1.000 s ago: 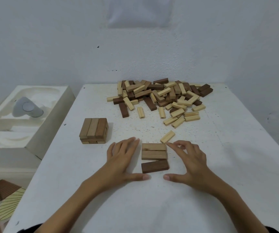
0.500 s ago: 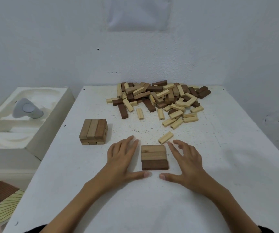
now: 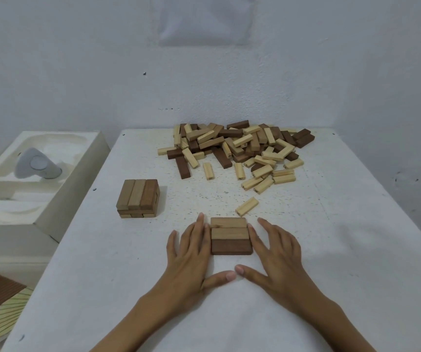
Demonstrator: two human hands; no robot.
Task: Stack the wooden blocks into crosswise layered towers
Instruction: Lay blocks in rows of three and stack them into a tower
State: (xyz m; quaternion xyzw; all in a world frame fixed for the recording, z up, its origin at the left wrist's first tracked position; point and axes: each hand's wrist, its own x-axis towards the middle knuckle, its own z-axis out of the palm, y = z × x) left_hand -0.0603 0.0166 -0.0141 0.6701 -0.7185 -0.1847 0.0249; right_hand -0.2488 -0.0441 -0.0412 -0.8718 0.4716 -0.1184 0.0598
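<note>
Three wooden blocks (image 3: 229,235) lie side by side as one flat layer near the table's front, two tan and one dark brown nearest me. My left hand (image 3: 191,252) lies flat with straight fingers pressing the layer's left ends. My right hand (image 3: 274,251) lies flat against the right ends. Both thumbs nearly meet in front of the layer. A short tower (image 3: 138,198) of crosswise layers stands to the left. A big pile of loose light and dark blocks (image 3: 237,148) covers the table's far side.
One loose light block (image 3: 247,206) lies just behind the layer. The white table (image 3: 344,250) meets a wall at the back. To the left stands a white moulded foam box (image 3: 39,179) holding a grey object (image 3: 37,165). Patterned floor shows at the lower left.
The three blocks, spread apart a second ago, have been pushed together into one tight layer. Both hands closed in against its ends, and the thumbs came closer together.
</note>
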